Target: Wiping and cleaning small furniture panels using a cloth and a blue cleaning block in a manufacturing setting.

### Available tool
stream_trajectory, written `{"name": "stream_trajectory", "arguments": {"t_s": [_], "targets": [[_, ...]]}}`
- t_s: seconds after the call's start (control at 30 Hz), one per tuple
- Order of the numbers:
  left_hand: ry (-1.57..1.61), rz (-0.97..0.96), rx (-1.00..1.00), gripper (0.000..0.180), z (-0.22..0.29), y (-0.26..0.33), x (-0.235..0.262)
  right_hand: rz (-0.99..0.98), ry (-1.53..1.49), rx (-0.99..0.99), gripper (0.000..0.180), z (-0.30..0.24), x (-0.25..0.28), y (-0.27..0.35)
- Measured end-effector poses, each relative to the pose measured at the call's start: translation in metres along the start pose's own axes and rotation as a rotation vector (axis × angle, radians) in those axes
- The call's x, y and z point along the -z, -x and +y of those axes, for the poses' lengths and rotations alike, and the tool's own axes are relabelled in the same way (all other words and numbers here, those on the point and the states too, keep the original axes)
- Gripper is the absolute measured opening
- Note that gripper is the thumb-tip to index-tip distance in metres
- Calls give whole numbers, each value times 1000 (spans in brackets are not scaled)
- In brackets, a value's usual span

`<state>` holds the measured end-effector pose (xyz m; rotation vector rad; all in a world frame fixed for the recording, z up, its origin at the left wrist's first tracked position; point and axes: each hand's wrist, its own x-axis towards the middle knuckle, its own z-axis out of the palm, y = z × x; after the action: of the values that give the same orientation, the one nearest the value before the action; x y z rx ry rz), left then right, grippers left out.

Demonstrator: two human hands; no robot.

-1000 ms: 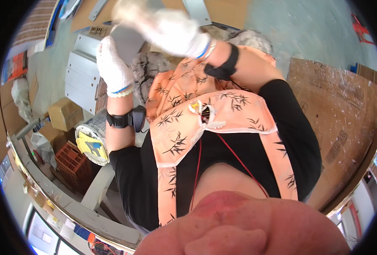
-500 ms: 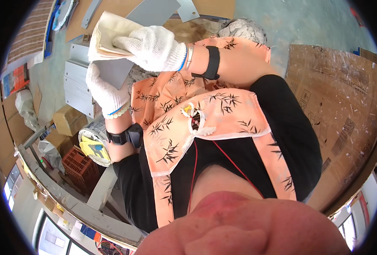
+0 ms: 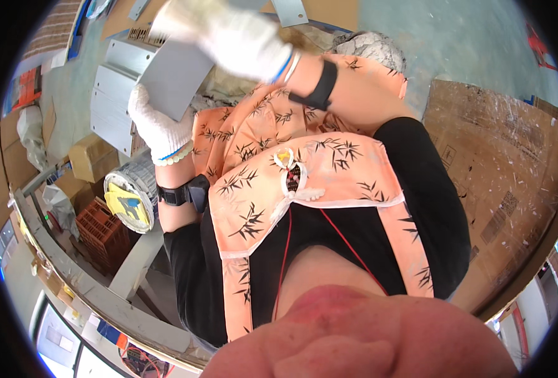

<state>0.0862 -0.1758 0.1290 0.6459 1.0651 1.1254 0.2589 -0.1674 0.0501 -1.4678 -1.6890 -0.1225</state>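
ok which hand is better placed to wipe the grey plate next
Probably the right hand: it seems to hold the blurred cloth near the grey plate, which the left hand grips.

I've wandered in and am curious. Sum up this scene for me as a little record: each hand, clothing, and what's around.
Left hand: white-gloved, gripping a flat grey panel
Right hand: white-gloved, blurred, seems to hold a pale cloth at the panel's upper end; exact contact unclear
Clothing: peach apron with dark leaf print
By left arm: round container with yellow patch, reddish-brown crate
Right side: large cardboard sheet, speckled white
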Motion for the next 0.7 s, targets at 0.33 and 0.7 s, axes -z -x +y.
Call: {"name": "stream_trajectory", "arguments": {"t_s": [0.33,0.7], "targets": [[-221,-158,-96,41,-36,-28,28,58,-261,31,22,-65,28,20],[-48,-144,-79,51,-31,-51,-19,-215,300,98,23,-18,20,-1]]}}
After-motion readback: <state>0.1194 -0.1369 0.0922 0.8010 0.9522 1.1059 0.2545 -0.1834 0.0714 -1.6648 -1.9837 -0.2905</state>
